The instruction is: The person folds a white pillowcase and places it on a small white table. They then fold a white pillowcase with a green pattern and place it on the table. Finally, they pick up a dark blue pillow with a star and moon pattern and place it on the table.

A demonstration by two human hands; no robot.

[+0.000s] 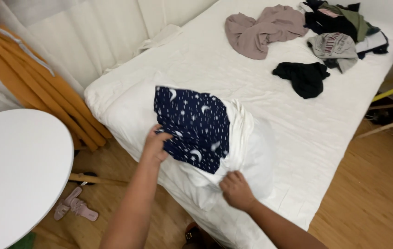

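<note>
Fingers of my left hand (156, 144) pinch the near-left edge of the navy star-print pillow (194, 129), while my right hand (236, 189) clutches the white pillowcase (247, 143) bunched at its lower right. The pillow lies between and just beyond both hands, its long axis slanting from my right hand up-left across the bed (233, 74).

Bright even indoor light, soft shadows, slight motion blur.

One pillow (256, 152) (half-cased), two sandals (74, 206), one table (12, 170).
</note>
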